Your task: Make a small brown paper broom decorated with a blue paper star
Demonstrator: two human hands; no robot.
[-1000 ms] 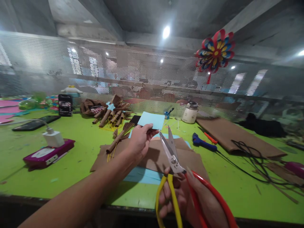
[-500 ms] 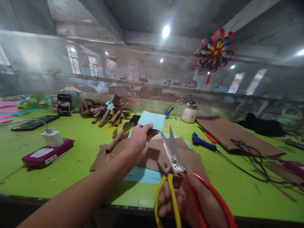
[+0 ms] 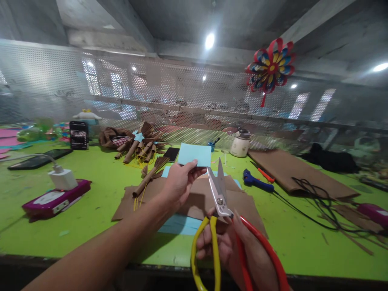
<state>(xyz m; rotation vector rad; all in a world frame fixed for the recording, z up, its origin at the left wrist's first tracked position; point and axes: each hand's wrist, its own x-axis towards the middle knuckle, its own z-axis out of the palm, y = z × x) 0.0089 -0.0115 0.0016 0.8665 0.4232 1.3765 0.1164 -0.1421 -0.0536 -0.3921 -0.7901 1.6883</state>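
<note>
My left hand pinches a light-blue sheet of paper by its lower edge, thumb on top, holding it above the table. My right hand grips a pair of scissors with one yellow and one red handle. The scissor blades are spread apart and point up, one tip close to the paper's lower right corner; whether it touches I cannot tell. Below both hands lies brown kraft paper, with light-blue paper sticking out from under it.
On the green table, a brown paper roll with yellow string lies left of the hands, and more rolls lie behind. A blue glue gun with a black cable is on the right. A purple power strip sits at left.
The view has shifted slightly. The blue paper has turned a little more level, and the scissors have moved slightly left in the view, blades still apart.
</note>
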